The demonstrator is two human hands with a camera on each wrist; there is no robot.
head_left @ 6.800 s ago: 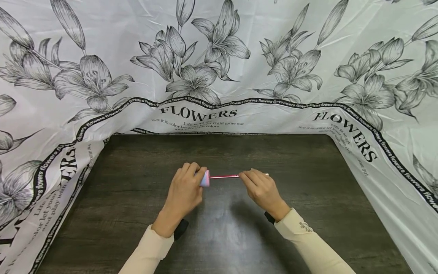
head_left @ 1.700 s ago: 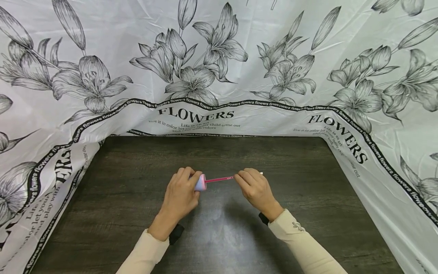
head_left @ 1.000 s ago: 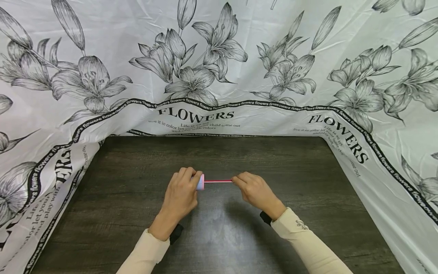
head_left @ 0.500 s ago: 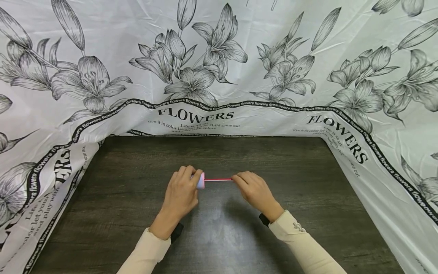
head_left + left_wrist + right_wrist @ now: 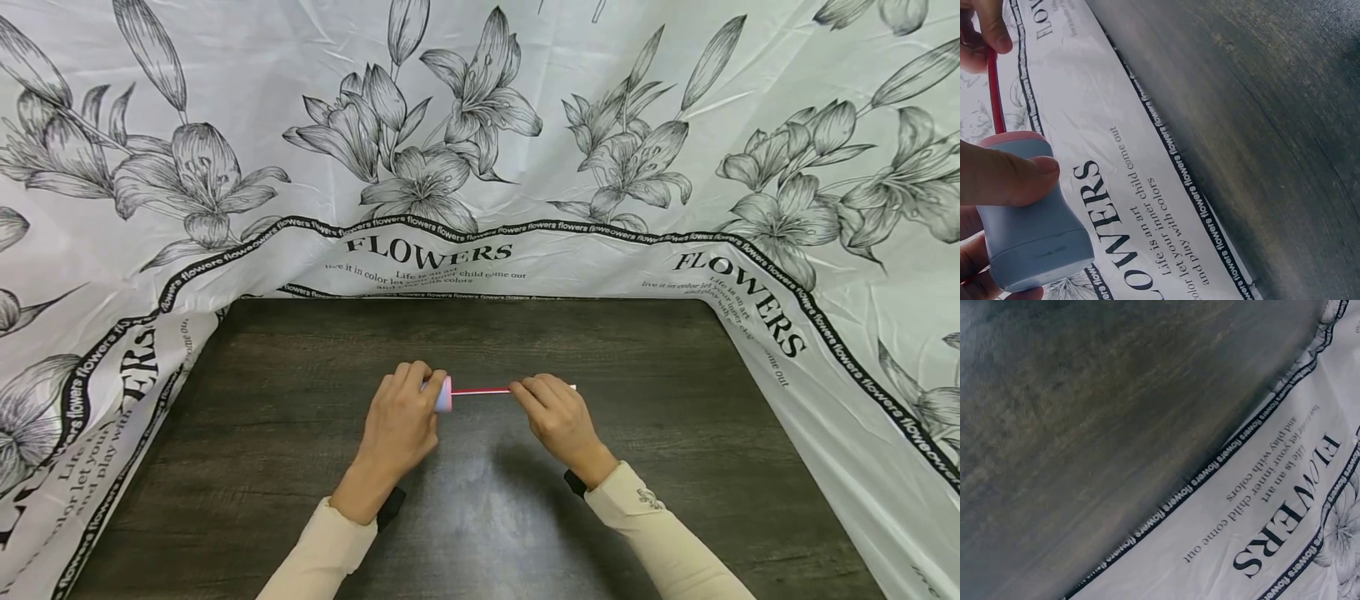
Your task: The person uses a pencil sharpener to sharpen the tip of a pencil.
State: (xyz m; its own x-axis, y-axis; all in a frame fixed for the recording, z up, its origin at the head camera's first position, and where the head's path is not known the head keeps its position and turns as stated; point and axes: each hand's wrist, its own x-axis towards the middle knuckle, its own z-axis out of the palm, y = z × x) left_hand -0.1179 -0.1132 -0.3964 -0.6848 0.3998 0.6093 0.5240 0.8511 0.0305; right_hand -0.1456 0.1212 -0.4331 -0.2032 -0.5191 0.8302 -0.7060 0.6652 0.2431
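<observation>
My left hand (image 5: 397,417) grips a small blue pencil sharpener (image 5: 1035,219) with a pink end, its thumb lying along the side in the left wrist view. A thin red pencil (image 5: 482,391) has one end in the sharpener's pink face (image 5: 448,394); the inserted tip is hidden. Further along, my right hand (image 5: 553,417) pinches the pencil between thumb and fingers, and its white end pokes out past the knuckles. Both hands are held above the dark table, with the pencil nearly level between them. The right wrist view shows neither hand nor pencil.
A dark wood-grain table (image 5: 637,350) lies beneath the hands. White cloth (image 5: 540,192) printed with flowers and lettering hangs behind it and runs down both sides. Each wrist carries a black strap-on device, such as the one under the left wrist (image 5: 392,508).
The pencil has levelled from a slight tilt and shows a pale stripe now. My right hand has shifted slightly, and the white end, hidden a second ago, shows again. The left hand keeps its grip.
</observation>
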